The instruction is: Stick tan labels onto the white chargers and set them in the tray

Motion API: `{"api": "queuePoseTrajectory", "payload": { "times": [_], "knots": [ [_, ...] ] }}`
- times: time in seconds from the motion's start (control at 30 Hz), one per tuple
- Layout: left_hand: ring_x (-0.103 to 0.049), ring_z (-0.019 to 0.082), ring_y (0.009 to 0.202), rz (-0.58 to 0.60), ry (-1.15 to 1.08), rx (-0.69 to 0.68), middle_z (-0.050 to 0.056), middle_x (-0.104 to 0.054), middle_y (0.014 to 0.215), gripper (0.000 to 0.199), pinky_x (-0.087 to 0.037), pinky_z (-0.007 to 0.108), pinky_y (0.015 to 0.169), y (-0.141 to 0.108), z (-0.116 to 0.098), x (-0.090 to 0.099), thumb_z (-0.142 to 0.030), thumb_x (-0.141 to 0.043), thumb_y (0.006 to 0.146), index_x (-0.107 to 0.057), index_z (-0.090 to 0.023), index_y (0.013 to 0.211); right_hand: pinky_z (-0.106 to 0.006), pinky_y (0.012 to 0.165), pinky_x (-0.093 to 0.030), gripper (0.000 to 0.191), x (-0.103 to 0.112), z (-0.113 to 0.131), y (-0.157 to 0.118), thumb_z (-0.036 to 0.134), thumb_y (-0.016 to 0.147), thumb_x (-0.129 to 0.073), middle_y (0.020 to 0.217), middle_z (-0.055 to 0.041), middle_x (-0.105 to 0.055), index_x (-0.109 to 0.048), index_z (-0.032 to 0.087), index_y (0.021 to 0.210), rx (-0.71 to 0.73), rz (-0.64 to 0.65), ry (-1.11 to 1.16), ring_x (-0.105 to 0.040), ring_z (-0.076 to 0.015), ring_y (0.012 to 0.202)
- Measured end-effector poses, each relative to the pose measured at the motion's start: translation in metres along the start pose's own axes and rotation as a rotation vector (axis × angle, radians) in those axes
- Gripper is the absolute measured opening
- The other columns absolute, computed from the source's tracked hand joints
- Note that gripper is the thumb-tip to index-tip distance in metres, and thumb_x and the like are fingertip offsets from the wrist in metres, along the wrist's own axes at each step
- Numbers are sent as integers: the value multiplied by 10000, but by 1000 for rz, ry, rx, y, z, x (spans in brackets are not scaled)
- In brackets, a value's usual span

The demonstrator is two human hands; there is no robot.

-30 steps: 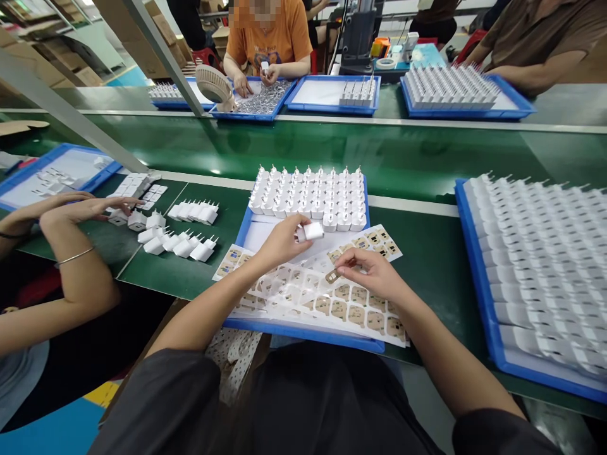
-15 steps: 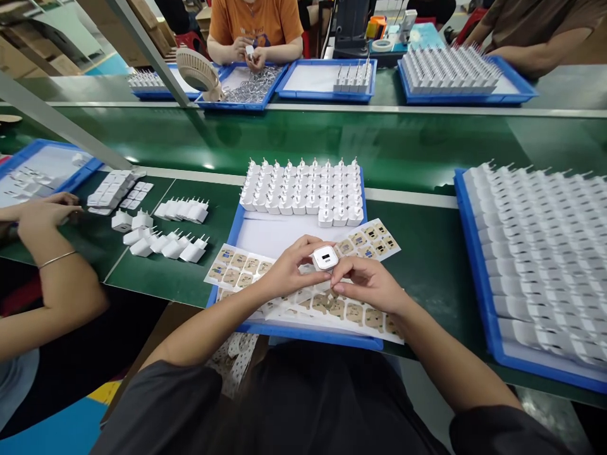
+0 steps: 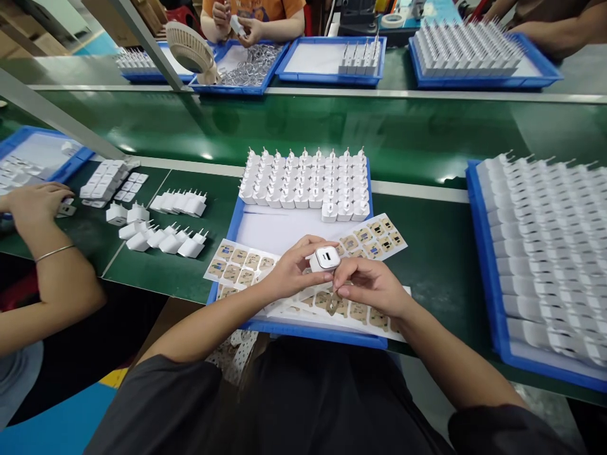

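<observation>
A white charger [image 3: 325, 258] with a dark slot in its face is held between the thumb and fingers of my left hand [image 3: 298, 268]. Close beside it on the right, my right hand [image 3: 370, 284] pinches a small brownish sticker [image 3: 333, 303] that hangs below the fingertips. Under both hands lie sheets of stickers [image 3: 244, 265], partly covering the blue tray [image 3: 232, 237]. Several rows of white chargers [image 3: 303, 180] stand with prongs up at the tray's far end.
Loose chargers [image 3: 175, 240] lie to the left, near a person's hand [image 3: 40, 205]. A full tray of chargers [image 3: 545, 253] stands at the right. Across the green belt [image 3: 284, 123] are more trays, a fan [image 3: 190, 50] and other people.
The charger in my left hand has tilted a little. The sticker at my right fingertips now hangs more visibly. The person across has shifted their hands, and the whole view has moved slightly.
</observation>
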State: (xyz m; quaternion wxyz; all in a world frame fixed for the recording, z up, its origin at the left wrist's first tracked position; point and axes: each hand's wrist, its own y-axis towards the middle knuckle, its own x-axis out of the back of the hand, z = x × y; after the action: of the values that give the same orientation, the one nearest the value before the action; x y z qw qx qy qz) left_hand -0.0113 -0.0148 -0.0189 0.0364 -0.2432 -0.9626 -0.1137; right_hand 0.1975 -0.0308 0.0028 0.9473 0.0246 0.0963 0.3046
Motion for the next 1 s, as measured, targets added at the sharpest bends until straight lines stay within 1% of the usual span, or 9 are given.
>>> {"api": "queuePoseTrajectory", "payload": {
  "times": [0.07,0.1,0.17,0.23,0.3,0.47,0.6,1.0],
  "knots": [
    [-606,223,1103,-32,146,-92,93,-617,1173,516,-512,361,952,0,0,2,-339,-752,815,-601,-255,1301,-259,669,-523,75,-1,2,-1,268,851,-727,781,-21,-655,-694,200,849,12,-40,4,-626,-134,711],
    [-602,220,1116,-51,226,-126,89,-633,1180,504,-500,367,971,0,-1,3,-298,-742,826,-594,-258,1306,-259,673,-527,55,-1,3,-2,258,856,-723,791,-19,-657,-697,209,862,17,-89,-3,-629,-135,719],
    [-593,217,1142,-98,362,-184,85,-657,1203,479,-482,378,997,-1,-5,3,-235,-720,841,-587,-252,1301,-260,688,-534,36,-2,4,-2,244,862,-717,816,-16,-664,-700,226,887,27,-230,-40,-637,-139,744],
    [-603,217,1127,-126,429,-225,85,-673,1198,456,-492,382,977,-1,-9,2,-205,-699,849,-585,-242,1289,-261,698,-540,40,-3,4,-2,239,864,-715,830,-15,-669,-701,236,902,34,-363,-88,-642,-143,766],
    [-617,217,1097,-120,463,-261,87,-684,1183,446,-508,380,943,-1,-11,0,-195,-694,845,-585,-233,1276,-264,683,-548,41,-4,3,-2,241,864,-716,816,-11,-665,-698,235,901,32,-432,-105,-643,-146,755],
    [-642,208,1041,-111,493,-299,85,-703,1139,428,-516,364,903,0,-12,-4,-233,-737,824,-600,-223,1230,-282,682,-558,55,-6,0,-1,240,858,-723,797,-7,-657,-692,220,900,23,-463,-117,-641,-145,724],
    [-643,208,1039,-106,501,-280,85,-706,1126,413,-518,364,898,0,-13,-4,-248,-736,829,-604,-222,1220,-278,712,-545,70,-7,-2,-1,225,851,-732,817,-9,-669,-699,221,913,29,-472,-151,-652,-149,769],
    [-644,204,1028,-97,514,-259,79,-706,1124,399,-511,362,888,0,-14,-4,-271,-734,835,-604,-224,1209,-291,726,-556,80,-7,-3,-1,216,845,-737,839,-12,-686,-702,222,916,33,-469,-182,-668,-158,787]
  ]
}}
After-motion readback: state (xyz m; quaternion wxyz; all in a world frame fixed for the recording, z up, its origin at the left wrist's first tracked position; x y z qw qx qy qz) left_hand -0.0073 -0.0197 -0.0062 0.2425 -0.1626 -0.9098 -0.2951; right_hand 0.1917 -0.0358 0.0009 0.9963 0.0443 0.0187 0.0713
